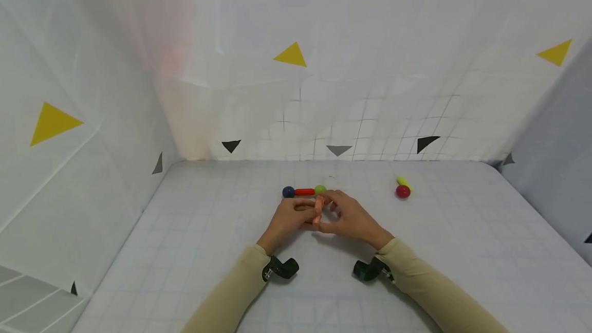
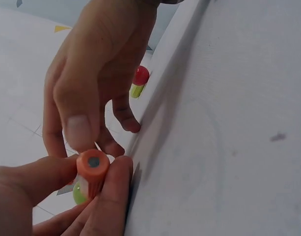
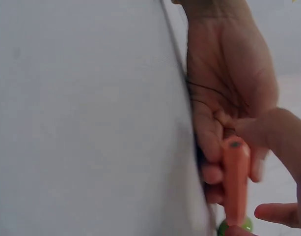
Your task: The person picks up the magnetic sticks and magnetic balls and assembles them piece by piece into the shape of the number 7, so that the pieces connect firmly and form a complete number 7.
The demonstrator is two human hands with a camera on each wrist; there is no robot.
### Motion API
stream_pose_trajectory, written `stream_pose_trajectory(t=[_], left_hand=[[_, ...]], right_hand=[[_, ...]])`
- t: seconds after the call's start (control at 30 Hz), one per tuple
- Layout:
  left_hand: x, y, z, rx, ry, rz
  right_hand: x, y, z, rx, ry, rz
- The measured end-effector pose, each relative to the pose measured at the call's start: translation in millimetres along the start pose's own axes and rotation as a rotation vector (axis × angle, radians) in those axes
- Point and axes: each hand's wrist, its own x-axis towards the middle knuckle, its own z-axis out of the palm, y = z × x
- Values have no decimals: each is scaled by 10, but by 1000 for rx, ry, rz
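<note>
An orange rod (image 1: 317,209) lies between my two hands at the middle of the white table (image 1: 208,251). My left hand (image 1: 296,215) pinches it between thumb and fingers (image 2: 52,177). My right hand (image 1: 344,215) holds its other side, thumb (image 2: 79,130) at the near end. The orange rod (image 2: 93,169) (image 3: 235,182) points with its far end at a green ball (image 1: 320,189) (image 2: 80,194) (image 3: 233,227), close to or touching it. The green ball ends a row with a red rod (image 1: 304,191) and a blue ball (image 1: 289,191).
A yellow rod (image 1: 404,182) joined to a red ball (image 1: 403,192) lies to the right of the hands, also seen as red ball (image 2: 140,76) and yellow rod (image 2: 136,90). White walls with triangle marks close the table on three sides.
</note>
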Motion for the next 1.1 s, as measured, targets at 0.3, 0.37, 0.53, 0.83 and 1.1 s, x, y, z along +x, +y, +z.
stream_pose_trajectory(t=[0.3, 0.37, 0.53, 0.83, 1.1], left_hand=[[-14, 15, 12, -41, -11, 5], [-18, 16, 14, -54, -10, 9], [-15, 14, 8, -62, 0, 7], [-3, 17, 9, -1, 15, -9], [13, -2, 27, 35, 37, -12]], right_hand=[[-58, 43, -170, -22, -4, 49], [-61, 50, -178, -16, -8, 49], [-48, 68, -186, -15, -20, 54], [-70, 51, -258, -24, -28, 98], [-177, 190, -469, -15, 19, 166]])
